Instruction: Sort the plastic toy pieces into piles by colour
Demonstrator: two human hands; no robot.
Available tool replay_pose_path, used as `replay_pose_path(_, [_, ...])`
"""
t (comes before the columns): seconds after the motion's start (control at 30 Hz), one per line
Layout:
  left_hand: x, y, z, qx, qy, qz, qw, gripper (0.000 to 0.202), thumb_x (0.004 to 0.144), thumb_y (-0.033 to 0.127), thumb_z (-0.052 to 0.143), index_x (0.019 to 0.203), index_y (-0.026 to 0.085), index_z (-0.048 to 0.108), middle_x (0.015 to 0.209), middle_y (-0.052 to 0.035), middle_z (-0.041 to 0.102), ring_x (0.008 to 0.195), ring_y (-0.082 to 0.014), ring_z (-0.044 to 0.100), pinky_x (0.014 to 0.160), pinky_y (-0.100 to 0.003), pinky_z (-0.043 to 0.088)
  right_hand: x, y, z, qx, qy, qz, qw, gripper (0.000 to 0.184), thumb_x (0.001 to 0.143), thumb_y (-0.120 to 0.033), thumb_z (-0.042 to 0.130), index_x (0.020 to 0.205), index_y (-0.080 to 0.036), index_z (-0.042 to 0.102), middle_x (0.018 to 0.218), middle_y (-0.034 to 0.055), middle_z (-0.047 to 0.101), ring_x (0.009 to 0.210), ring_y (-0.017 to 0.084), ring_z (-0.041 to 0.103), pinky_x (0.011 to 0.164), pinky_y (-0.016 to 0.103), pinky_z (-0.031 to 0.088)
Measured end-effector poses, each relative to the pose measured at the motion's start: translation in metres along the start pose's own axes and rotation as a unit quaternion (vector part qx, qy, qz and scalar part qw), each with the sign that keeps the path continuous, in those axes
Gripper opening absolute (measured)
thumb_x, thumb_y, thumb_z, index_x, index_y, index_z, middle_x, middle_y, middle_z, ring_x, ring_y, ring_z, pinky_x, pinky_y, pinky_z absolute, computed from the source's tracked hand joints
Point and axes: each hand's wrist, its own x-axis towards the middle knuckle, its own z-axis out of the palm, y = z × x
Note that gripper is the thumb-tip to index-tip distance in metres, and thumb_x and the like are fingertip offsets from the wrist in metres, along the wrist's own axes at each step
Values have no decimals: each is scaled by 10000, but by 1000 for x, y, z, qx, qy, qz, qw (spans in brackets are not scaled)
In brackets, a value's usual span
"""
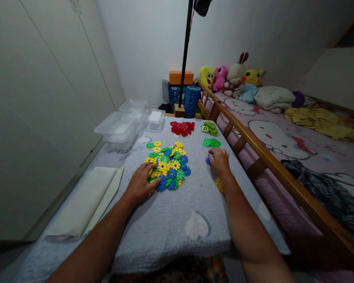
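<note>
On the cloth-covered table lies a mixed pile of plastic snowflake discs [168, 165] in yellow, blue and green. At its left edge rests my left hand [143, 179], thumb and fingers apart, touching the nearest discs. My right hand [220, 161] is at the table's right side, fingers bent down and closed on a blue snowflake disc [208, 159]. The hand partly hides whatever else lies there. Yellow discs [220, 184] lie under my right wrist, partly covered. Just beyond the hand are green discs [211, 142], then light green discs [210, 128]. Red discs [182, 128] form a heap farther back.
Clear plastic containers [116, 125] stand at the back left, near a lidded one [155, 117]. A folded cream cloth [82, 200] lies at left. A wooden bed rail [253, 151] borders the right side. Behind the table rise a black pole [185, 55] and a blue foam roller [192, 102].
</note>
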Motion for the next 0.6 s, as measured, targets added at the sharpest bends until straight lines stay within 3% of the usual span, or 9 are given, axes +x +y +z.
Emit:
replay_pose_path(0.13, [-1,-1,3,-1,8,0,1000,490,834,486,635,1222,185,623,1338,-151,587,1305,-337,544,1130,-536,432,-8,-31,17,61,-61,-107,991,372,936,-169,513,1247,-208,713,1289,105,689,1200,276,501,1034,420,365])
replay_pose_path(0.23, [-2,-2,4,-4,14,4,1000,482,837,486,638,1227,202,621,1338,-139,588,1304,-327,546,1132,-529,432,-12,-47,28,84,-90,-149,981,441,947,-168,512,1360,-232,652,1318,107,668,1219,262,495,1040,406,368])
replay_pose_path(0.47, [-1,-1,2,-2,9,5,1000,513,825,503,648,1242,206,618,1352,-137,583,1310,-333,544,1133,-531,434,-14,-62,38,74,-136,-185,971,527,939,-124,481,1436,-264,584,1417,54,620,1254,245,484,1057,364,365])
replay_pose_path(0.6, [-1,0,0,1,0,2,1000,528,825,509,645,1246,193,617,1359,-148,577,1319,-344,535,1136,-541,426,-14,-63,37,59,-138,-192,970,511,933,-122,474,1420,-225,590,1371,87,620,1237,252,472,1063,366,354])
